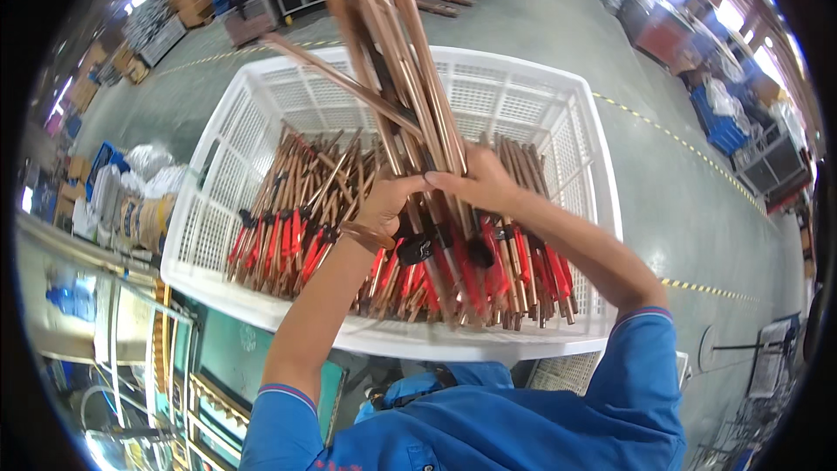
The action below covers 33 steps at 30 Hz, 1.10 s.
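Both my hands grip one bundle of copper tubes [405, 61] above a large white plastic basket [514, 344]. My left hand [384, 205] wraps the bundle from the left, and my right hand [479, 179] clasps it from the right, the thumbs meeting in front. The long tube ends fan upward and away from me; one tube slants off to the left. Black wrapping and red pieces show on the bundle's lower part, which is blurred. Beneath, the basket holds many similar copper tubes [296, 174] with red and black parts.
Left of the basket stands a green-topped workbench [235, 340] with metal framing. Boxes and a cart [248, 17] are at the back left. A blue crate [719, 118] and more stacked goods line the right. Yellow-black tape [671, 135] marks the grey floor.
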### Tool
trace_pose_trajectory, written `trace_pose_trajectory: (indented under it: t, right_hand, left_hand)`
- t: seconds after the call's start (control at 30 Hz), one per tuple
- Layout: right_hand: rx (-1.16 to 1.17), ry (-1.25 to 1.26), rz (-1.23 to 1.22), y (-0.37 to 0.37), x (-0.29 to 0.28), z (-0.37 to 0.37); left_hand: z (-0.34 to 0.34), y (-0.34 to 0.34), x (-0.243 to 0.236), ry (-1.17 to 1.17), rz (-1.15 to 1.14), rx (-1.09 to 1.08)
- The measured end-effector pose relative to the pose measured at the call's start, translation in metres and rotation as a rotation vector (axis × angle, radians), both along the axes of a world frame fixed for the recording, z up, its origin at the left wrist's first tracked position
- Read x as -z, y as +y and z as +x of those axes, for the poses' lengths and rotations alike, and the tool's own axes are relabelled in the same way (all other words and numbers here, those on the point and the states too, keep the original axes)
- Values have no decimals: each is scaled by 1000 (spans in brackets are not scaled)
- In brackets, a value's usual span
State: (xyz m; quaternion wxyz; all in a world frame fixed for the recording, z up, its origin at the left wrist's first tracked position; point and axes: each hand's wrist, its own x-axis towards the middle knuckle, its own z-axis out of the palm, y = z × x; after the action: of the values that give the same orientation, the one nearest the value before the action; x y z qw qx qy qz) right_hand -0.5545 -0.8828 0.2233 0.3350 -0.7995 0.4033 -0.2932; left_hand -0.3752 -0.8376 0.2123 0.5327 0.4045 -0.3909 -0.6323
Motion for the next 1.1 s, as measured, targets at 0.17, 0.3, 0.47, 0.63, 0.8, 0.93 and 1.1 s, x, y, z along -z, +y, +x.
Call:
trace_pose_trajectory:
  t: [0.17, 0.3, 0.47, 0.63, 0.8, 0.93, 1.1]
  right_hand:
    - [285, -256, 587, -18, 107, -32]
    - [491, 33, 607, -4, 195, -51]
    - [397, 210, 495, 33, 205, -29]
    - [462, 95, 404, 52, 246, -12]
    - [661, -257, 562, 24, 283, 21]
    - [256, 717, 0, -1, 255, 51]
    - [188, -199, -339, 56, 74, 100]
  left_hand:
    - [-24, -68, 101, -255, 348, 251]
    - [-58, -68, 185, -910, 108, 462]
    - [-27, -65, 308, -1230, 387, 324]
    - [-20, -59, 247, -895, 109, 394]
    - [-24, -21, 190, -1341, -99, 694]
    - [1, 39, 170, -1349, -253, 78]
    - [53, 291, -66, -1141, -736, -257]
